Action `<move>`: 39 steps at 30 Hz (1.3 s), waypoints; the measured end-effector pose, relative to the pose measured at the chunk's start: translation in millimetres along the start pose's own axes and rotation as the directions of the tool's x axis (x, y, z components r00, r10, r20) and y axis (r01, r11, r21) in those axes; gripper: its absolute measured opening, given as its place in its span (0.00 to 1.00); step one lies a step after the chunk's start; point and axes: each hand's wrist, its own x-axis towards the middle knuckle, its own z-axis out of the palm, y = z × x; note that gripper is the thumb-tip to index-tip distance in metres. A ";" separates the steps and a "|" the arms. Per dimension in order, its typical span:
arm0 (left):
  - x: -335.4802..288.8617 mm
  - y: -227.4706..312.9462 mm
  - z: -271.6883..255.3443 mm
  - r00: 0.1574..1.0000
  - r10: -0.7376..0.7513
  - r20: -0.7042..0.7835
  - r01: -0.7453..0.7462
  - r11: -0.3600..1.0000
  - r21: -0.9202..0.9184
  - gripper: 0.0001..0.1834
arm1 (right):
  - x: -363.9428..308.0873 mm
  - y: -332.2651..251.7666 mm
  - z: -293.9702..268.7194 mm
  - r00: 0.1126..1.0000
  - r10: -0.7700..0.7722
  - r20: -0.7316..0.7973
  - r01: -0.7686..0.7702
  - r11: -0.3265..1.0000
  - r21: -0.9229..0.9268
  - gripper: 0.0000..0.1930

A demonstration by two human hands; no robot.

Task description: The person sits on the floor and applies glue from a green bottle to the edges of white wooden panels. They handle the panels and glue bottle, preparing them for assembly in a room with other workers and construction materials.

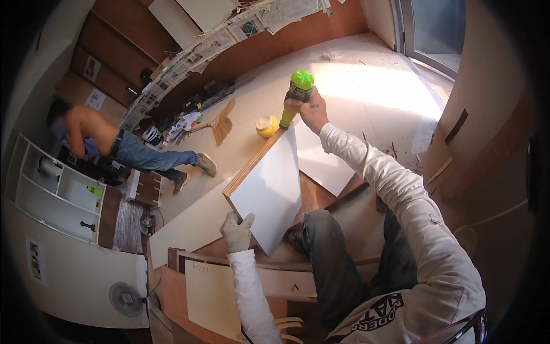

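A white-faced plywood board stands tilted in front of me, its layered wooden edge facing up. My left hand, in a pale work glove, grips the near left corner of this board, thumb on the white face. My right hand, bare, is wrapped round an upturned plastic bottle with a bright green base, dark label and yellowish contents. Its green tip meets the far end of the plywood edge. Just left of the tip is a yellow tub with a pale top.
More white panels lie around my knees. At left a shirtless person in jeans bends over beside a white shelf unit. A broom lies on the floor beyond. A fan stands lower left, and a glass door is at upper right.
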 end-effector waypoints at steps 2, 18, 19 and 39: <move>1.2 1.7 -1.7 1.000 0.000 0.017 -0.001 0.998 0.060 0.18 | -3.0 1.4 -1.8 0.999 -0.001 0.051 0.002 1.000 -0.028 0.25; -3.3 2.5 -1.9 0.999 0.033 0.004 -0.033 0.999 0.035 0.18 | -1.5 -6.4 -5.8 0.999 0.023 0.037 -0.020 0.997 -0.071 0.25; -2.7 1.7 -2.2 1.000 0.025 0.000 -0.025 0.999 0.039 0.18 | -5.0 -7.9 -3.8 0.996 0.004 0.090 0.002 0.997 -0.074 0.25; -4.6 -0.8 -1.4 0.999 0.032 -0.014 -0.032 0.999 0.009 0.15 | 9.1 2.4 -3.3 0.999 -0.039 0.036 0.043 0.990 -0.138 0.24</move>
